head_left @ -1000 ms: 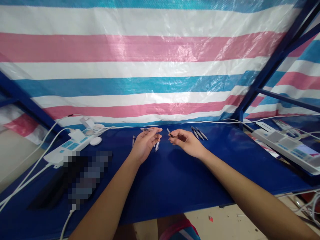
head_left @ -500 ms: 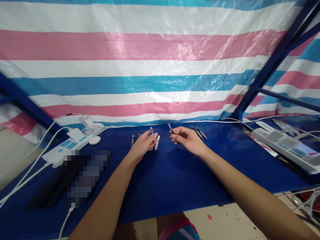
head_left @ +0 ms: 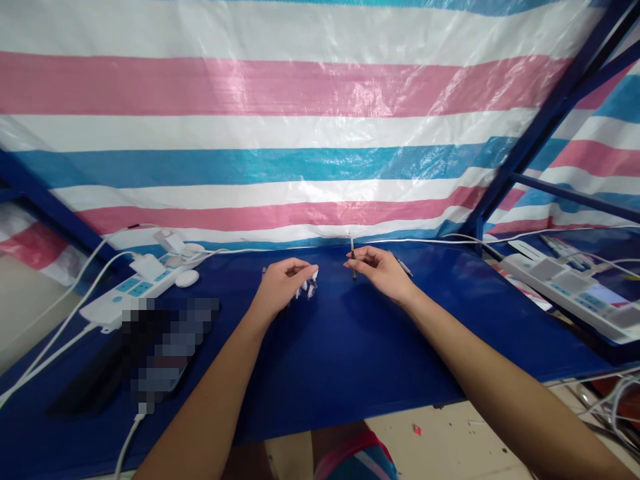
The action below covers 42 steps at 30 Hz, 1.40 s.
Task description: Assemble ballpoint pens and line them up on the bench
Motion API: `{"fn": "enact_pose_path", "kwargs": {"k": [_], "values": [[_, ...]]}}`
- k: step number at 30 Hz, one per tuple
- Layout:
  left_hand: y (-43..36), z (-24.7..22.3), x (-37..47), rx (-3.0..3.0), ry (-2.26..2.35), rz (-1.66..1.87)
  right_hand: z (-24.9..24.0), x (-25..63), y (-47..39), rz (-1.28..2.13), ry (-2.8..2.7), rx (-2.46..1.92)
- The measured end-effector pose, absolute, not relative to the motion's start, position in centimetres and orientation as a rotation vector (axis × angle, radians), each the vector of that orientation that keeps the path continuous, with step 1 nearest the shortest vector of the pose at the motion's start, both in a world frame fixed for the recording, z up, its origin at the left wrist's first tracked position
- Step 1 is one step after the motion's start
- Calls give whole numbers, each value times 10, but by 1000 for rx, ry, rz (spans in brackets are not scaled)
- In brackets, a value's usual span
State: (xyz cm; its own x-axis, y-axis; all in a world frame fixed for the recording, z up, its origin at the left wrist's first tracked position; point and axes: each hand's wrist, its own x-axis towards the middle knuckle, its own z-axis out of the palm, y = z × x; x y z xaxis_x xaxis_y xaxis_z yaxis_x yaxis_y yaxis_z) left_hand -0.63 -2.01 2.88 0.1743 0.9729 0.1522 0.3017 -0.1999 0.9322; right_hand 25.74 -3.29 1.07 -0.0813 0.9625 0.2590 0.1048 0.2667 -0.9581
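My left hand (head_left: 283, 285) is over the table left of centre, thumb and forefinger closed at the tip of a white pen (head_left: 313, 287). Other pale pen parts (head_left: 299, 292) show just beneath its fingers, partly hidden. To the right, my right hand (head_left: 379, 270) pinches a slim pen refill (head_left: 352, 257), held nearly upright. The refill has a pale upper part and a dark lower end. Several pens (head_left: 403, 264) lie behind my right hand, mostly covered by it. The end of another pen (head_left: 263, 272) peeks out left of my left hand.
On the left of the blue table (head_left: 340, 373) are a white power strip (head_left: 123, 297) with chargers, a white round disc (head_left: 187, 278) and a blurred-out phone-like object (head_left: 175, 353) on a cable. Another power strip (head_left: 575, 290) is at right. Striped sheeting (head_left: 300, 133) hangs behind.
The refill in my right hand has turned from slanted to nearly upright and shifted slightly right. My left hand has turned over, covering more of the pens by its fingers.
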Motion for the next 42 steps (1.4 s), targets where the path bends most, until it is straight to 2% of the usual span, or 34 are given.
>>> {"fn": "enact_pose_path", "kwargs": {"k": [7, 15, 23, 31, 42], "values": [[-20, 26, -3, 1910, 1313, 969, 3, 258, -30, 963, -1567, -1104], [-12, 13, 22, 2372, 1307, 785, -10, 269, -18, 558, -1775, -1369], [-23, 18, 15, 2388, 1499, 787, -11, 273, -16, 506, -1846, -1480], [-38, 16, 8, 2497, 1264, 628, -6, 302, -10, 235, -1708, -1900], [-14, -1, 21, 2442, 1509, 654, -10, 326, 2, 74, -1726, -2092]]}}
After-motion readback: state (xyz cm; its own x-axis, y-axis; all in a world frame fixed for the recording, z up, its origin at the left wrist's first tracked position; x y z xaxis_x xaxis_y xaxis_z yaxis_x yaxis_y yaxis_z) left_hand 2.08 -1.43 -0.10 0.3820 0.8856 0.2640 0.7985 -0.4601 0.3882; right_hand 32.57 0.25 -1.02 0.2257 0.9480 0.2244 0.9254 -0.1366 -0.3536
